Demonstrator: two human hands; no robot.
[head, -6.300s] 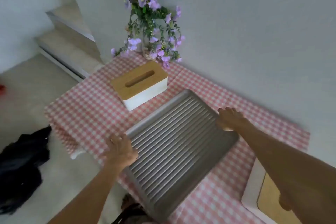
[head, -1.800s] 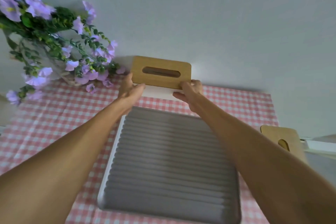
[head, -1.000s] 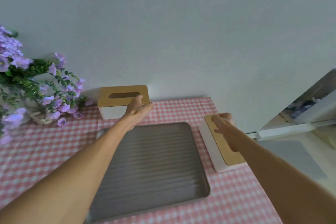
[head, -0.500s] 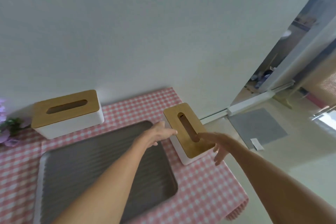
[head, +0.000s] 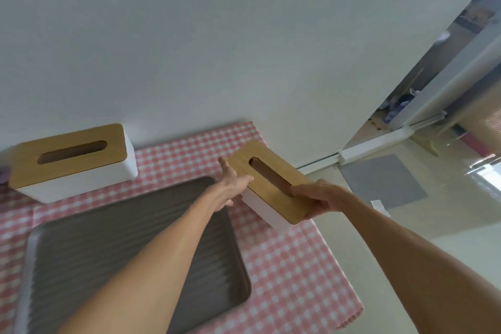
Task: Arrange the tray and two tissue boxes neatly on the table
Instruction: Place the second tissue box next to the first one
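A grey ribbed tray (head: 89,247) lies on the pink checked tablecloth (head: 284,266). One white tissue box with a wooden lid (head: 71,156) stands against the wall at the back left. The second tissue box (head: 267,176) is at the table's right side, lifted and tilted, with both hands on it. My left hand (head: 231,187) presses its left side. My right hand (head: 320,199) grips its near right end, thumb on the lid by the slot.
A white wall runs behind the table. The table's right edge and front right corner (head: 352,314) drop to a pale floor. A grey mat (head: 385,182) and a sliding door frame (head: 379,144) lie to the right. A purple flower edge (head: 4,173) shows at the far left.
Both hands have closed on the right tissue box and raised it off the cloth, tilted. The view has moved closer; the tray and the back box have stayed in place.
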